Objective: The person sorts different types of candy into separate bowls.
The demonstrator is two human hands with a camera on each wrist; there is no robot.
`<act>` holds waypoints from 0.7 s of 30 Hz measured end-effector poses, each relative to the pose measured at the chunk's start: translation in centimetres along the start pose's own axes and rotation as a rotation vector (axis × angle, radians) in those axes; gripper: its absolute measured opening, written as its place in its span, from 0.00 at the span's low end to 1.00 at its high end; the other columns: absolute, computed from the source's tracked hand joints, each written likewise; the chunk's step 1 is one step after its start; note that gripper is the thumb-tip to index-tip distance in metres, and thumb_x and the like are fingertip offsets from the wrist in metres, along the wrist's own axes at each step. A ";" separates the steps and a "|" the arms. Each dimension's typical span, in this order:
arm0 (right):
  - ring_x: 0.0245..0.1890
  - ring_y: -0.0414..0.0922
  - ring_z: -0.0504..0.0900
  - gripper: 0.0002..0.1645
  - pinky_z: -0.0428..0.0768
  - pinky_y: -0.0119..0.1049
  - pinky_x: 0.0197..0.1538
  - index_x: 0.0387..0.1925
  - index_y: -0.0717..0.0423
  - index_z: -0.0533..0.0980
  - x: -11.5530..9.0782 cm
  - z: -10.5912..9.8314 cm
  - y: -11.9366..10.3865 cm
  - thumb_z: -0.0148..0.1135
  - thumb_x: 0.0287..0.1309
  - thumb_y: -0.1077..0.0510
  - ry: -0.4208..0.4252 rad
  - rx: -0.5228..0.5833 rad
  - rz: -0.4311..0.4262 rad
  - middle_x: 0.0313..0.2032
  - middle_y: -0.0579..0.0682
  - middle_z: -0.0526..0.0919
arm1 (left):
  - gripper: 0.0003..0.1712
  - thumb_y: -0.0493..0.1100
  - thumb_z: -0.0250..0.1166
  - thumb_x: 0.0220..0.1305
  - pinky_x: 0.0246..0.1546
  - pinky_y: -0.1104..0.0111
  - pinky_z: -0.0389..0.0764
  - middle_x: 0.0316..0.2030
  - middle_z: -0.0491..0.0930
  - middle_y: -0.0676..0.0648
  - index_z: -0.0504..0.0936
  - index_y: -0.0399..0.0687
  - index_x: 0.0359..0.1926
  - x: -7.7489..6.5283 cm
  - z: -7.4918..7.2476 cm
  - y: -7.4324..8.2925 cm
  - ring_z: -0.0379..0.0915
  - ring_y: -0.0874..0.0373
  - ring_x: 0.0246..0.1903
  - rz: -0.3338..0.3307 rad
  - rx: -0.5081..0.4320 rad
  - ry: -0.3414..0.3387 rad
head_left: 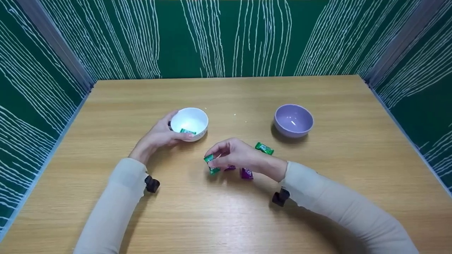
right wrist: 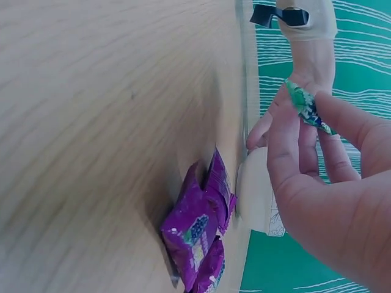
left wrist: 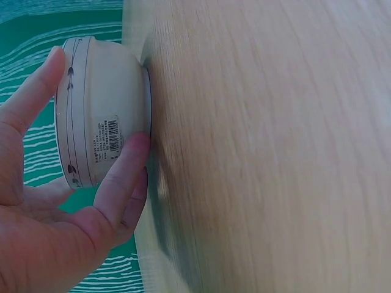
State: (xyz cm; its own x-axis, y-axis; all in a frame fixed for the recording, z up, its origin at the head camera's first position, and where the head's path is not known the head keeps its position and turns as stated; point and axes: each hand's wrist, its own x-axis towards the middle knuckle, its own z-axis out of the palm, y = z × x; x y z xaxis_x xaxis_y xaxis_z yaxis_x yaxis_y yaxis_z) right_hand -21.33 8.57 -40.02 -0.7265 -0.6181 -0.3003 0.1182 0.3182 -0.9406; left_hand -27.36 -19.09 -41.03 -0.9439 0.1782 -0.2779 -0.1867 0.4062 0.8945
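From the left, a pale sleeve [head_left: 116,197] bearing a black wrist mount [head_left: 152,184] is reaching forward over the tabletop [head_left: 226,225], and the left hand [head_left: 159,135] is gripping a white bowl [head_left: 190,120], its thumb lying along the near rim while its fingers are wrapping round the left side. The head view is showing one green packet [head_left: 188,131] lying inside that bowl; the left wrist view is hiding the interior but revealing a barcode label [left wrist: 109,139] and a dark-lined band [left wrist: 76,110] on the outer wall. Further right, a second green packet [head_left: 214,171] is hanging above the tabletop, the thumb and fingertips of the right hand [head_left: 238,155] pinching it. Purple packets [head_left: 247,173] are lying close by (the head view is leaving them partly covered, whereas the right wrist view is displaying them bunched together, a grape-like print facing up the wrapper). A third green packet [head_left: 264,148] is lying just beyond the right wrist, and past it a purple bowl [head_left: 293,120] is standing upright, well apart from both hands. The right forearm, in a matching sleeve [head_left: 339,197], is slanting in from the lower right.
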 end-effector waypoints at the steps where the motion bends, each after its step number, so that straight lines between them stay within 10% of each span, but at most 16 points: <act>1: 0.37 0.45 0.83 0.17 0.84 0.37 0.44 0.50 0.51 0.85 0.0 0.0 -0.1 0.75 0.58 0.58 0.002 0.008 0.004 0.43 0.52 0.85 | 0.71 0.53 0.85 0.44 0.65 0.56 0.72 0.76 0.52 0.43 0.47 0.55 0.81 0.0 0.0 0.0 0.57 0.46 0.69 0.000 -0.005 -0.002; 21: 0.41 0.49 0.87 0.18 0.85 0.43 0.49 0.53 0.61 0.81 3.0 -2.6 -3.7 0.70 0.62 0.65 0.041 0.207 -0.079 0.46 0.60 0.86 | 0.70 0.57 0.85 0.42 0.72 0.55 0.60 0.72 0.63 0.43 0.53 0.50 0.80 -0.1 -0.1 0.2 0.63 0.47 0.65 0.045 0.069 0.031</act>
State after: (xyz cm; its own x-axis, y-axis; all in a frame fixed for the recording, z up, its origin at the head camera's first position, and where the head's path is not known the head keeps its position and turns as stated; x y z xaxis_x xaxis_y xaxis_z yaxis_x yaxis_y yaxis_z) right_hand -25.70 7.40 -37.06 -0.7651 -0.6045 -0.2216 0.1933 0.1127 -0.9747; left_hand -27.31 -19.14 -40.79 -0.9592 0.1702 -0.2256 -0.1254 0.4590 0.8795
